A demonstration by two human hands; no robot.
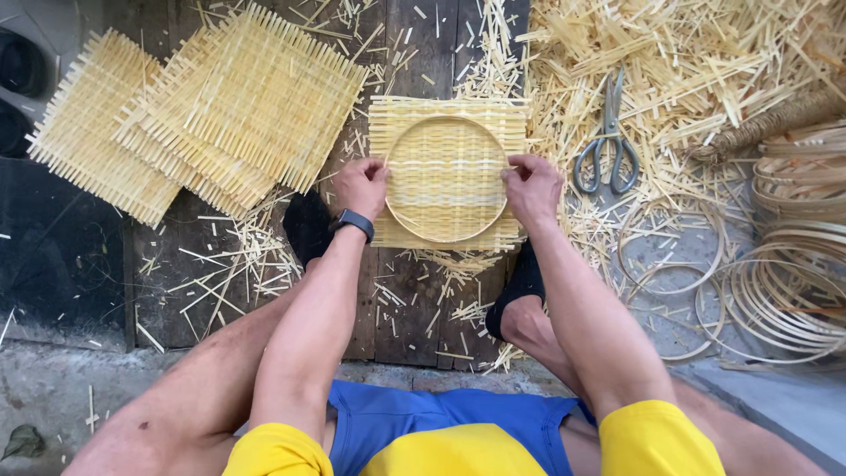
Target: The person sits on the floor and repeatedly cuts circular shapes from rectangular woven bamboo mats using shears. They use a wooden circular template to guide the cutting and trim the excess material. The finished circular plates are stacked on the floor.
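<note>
Seated low over dark floor planks (414,291), with a square woven bamboo mat (447,172) lying flat between the feet and a round bamboo hoop (445,179) pressed down on its middle. Left hand (359,187), a dark watch at the wrist, clamped on the hoop's left rim; right hand (531,187) clamped on the right rim; fingers of both curled shut over hoop and weave together.

Best done, by the look of it, with even pressure from both sides, hoop kept centred so equal margins of mat show all round, thumbs holding the rim flush before any turning or trimming.

Far left: a stack of finished square mats (203,115), fanned and overlapping. Far right: grey scissors (608,141) lying on a heap of bamboo offcuts (705,62). Near right: loose spare hoops (775,291) in a pile.

No packages, labels or signs anywhere in view
</note>
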